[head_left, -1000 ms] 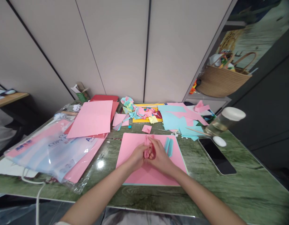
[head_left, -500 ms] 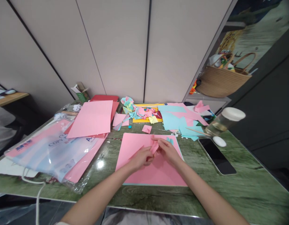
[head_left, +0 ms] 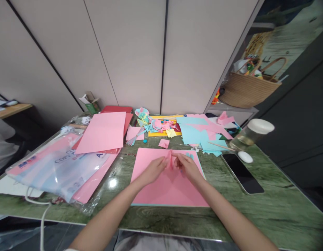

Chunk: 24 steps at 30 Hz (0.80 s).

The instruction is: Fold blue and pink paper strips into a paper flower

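My left hand (head_left: 152,169) and my right hand (head_left: 187,166) meet over a large pink sheet (head_left: 168,186) lying on the green table (head_left: 268,209). Between their fingertips they pinch a small folded pink paper piece (head_left: 172,160), each hand on one side of it. Blue folded paper strips (head_left: 190,156) lie on the sheet just behind my right hand, mostly hidden by it.
A plastic pack of copy paper (head_left: 57,167) and loose pink sheets (head_left: 102,132) lie at the left. Paper flowers and scraps (head_left: 156,124) and blue sheets (head_left: 195,134) sit at the back. A phone (head_left: 242,173), a white oval object (head_left: 245,157) and a lidded jar (head_left: 252,134) stand at the right.
My hands have moved away from me across the sheet and spread the small pink piece out between them, where a second ago they were clasped close round it.
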Available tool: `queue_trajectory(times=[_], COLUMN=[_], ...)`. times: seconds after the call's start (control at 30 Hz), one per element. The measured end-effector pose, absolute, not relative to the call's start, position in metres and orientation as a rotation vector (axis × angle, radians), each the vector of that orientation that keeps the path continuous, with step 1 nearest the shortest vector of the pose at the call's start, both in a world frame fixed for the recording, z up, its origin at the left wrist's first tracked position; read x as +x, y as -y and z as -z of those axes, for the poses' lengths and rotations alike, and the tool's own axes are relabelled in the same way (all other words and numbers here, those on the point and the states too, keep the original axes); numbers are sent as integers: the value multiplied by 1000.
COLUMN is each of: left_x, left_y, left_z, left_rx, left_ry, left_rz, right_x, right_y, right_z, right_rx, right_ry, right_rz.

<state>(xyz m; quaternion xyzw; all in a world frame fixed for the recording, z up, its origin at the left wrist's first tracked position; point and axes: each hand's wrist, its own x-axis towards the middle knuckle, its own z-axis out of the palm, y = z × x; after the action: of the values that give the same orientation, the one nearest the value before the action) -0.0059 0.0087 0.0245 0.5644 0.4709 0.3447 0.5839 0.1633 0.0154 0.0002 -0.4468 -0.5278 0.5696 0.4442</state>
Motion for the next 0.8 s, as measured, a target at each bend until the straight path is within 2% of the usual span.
queue_trajectory(times=[0.1,0.23,0.53,0.8], left_x=[-28,-49,-31,7], left_y=[-25,-35,-27,-3], left_z=[-17,-3,8,-8], left_rx=[1680,1783,1801,1752], left_ry=[-1454,-1612,-1569,-1398], left_rz=[-866,-692,-655,-858], right_x=[169,175,169,159], right_y=[-19,-22,-20,-13], right_z=[1,2,2,4], right_rx=[-1118,-1149,-1139,-1279], right_ry=[1282,1265,1330,1551], right_rz=[-1360,-1333,-1384,-1305])
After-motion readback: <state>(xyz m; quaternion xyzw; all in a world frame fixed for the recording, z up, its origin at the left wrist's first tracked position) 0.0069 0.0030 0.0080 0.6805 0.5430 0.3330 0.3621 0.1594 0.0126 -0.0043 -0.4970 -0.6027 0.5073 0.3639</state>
